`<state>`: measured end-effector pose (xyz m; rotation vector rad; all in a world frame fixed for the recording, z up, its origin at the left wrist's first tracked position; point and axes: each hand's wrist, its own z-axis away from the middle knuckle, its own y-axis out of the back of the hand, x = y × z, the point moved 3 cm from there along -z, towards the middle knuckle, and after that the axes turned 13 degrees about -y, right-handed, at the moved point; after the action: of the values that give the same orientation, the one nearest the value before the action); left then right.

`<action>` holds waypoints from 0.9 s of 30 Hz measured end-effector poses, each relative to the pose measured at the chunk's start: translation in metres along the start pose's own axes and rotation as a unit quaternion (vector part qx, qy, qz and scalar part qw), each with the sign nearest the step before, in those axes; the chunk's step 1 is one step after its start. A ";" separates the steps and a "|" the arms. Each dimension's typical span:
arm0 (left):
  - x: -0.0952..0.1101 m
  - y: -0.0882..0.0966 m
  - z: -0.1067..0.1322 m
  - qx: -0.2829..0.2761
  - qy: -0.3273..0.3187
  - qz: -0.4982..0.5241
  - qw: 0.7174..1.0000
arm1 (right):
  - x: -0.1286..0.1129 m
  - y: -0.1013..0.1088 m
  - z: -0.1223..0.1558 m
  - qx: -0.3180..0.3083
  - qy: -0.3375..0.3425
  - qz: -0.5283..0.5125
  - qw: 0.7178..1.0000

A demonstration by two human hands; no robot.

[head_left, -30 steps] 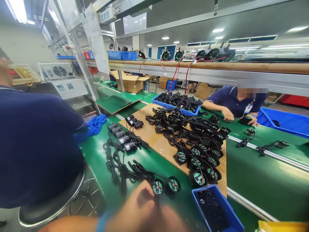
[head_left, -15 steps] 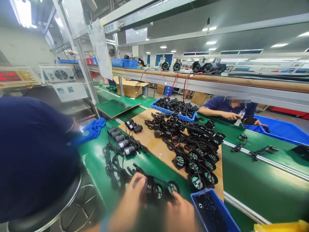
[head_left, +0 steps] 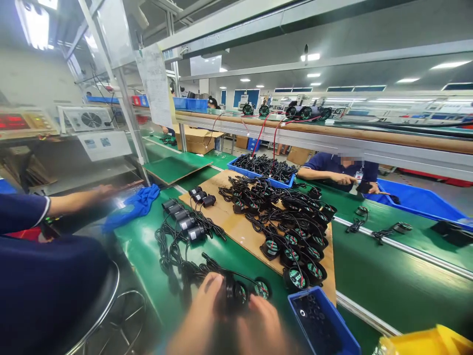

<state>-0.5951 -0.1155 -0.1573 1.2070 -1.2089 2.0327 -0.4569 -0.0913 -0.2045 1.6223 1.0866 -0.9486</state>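
Note:
My left hand (head_left: 205,305) is closed around a black round housing (head_left: 229,290) whose right end shows a green circuit board. Right beside it, my right hand (head_left: 264,320) has its fingers and thumb apart; blur hides whether they touch the housing. Behind my right fingertips, another black round unit with a green board (head_left: 261,288) lies on the green bench (head_left: 148,251). Black cables (head_left: 177,251) lie coiled beyond my left hand. Several black cylinders with white labels (head_left: 185,222) sit in a row farther back.
Many wired round units (head_left: 290,256) cover a brown board (head_left: 236,231). A blue bin (head_left: 291,301) of small black parts stands right of my hands, near a yellow container (head_left: 424,342). Another blue bin (head_left: 242,170) holds cables. Co-workers sit left (head_left: 48,291) and across (head_left: 321,170).
My right hand has drawn left, from the second round unit toward the housing in my left hand. The co-worker on the left has leaned back, with an arm now reaching across.

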 end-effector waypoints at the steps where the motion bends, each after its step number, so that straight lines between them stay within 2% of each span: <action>1: -0.001 -0.001 0.001 -0.006 0.020 0.016 1.000 | -0.001 -0.006 0.000 -0.011 0.018 -0.009 1.000; 4: -0.003 -0.006 0.005 -0.071 0.082 0.046 0.993 | -0.001 -0.024 0.001 -0.020 0.060 -0.018 0.998; 5: -0.002 -0.006 0.004 -0.092 0.078 0.031 0.992 | 0.000 -0.030 0.001 -0.015 0.070 -0.015 0.997; 7: 0.001 0.000 0.001 -0.104 0.025 -0.031 0.994 | 0.004 -0.040 0.003 -0.001 0.086 -0.006 0.996; 9: 0.004 0.009 -0.006 -0.084 -0.042 -0.101 0.990 | 0.008 -0.048 0.005 0.011 0.094 -0.002 0.996; 12: 0.008 0.019 -0.017 -0.042 -0.172 -0.209 0.962 | 0.011 -0.054 0.006 0.016 0.091 -0.006 0.996; 14: 0.002 0.013 -0.023 -0.079 -0.249 -0.247 0.933 | 0.008 -0.055 0.005 0.008 0.080 -0.010 0.997; 16: -0.010 0.006 -0.026 -0.074 -0.286 -0.212 0.931 | 0.004 -0.056 0.003 0.000 0.064 -0.010 0.998; 19: -0.024 0.003 -0.028 0.037 -0.295 -0.149 0.943 | -0.005 -0.057 -0.001 -0.003 0.044 -0.007 0.999; 20: -0.026 0.002 -0.029 0.054 -0.291 -0.141 0.945 | -0.008 -0.057 -0.003 -0.002 0.040 -0.006 0.999; 22: -0.026 -0.001 -0.033 0.025 -0.257 -0.125 0.958 | -0.011 -0.059 -0.005 0.004 0.039 -0.006 0.999; 24: -0.025 -0.004 -0.037 0.002 -0.196 -0.085 0.977 | -0.012 -0.062 -0.006 0.007 0.044 -0.009 0.999; 26: -0.024 -0.005 -0.038 0.024 -0.150 -0.025 0.988 | -0.009 -0.065 -0.007 0.004 0.048 -0.010 0.999; 27: -0.023 -0.005 -0.037 0.051 -0.146 0.004 0.988 | -0.007 -0.067 -0.007 0.001 0.048 -0.010 0.999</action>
<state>-0.5962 -0.0806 -0.1835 1.5973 -1.2526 1.9929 -0.5215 -0.0746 -0.2140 1.6754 1.1701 -0.8919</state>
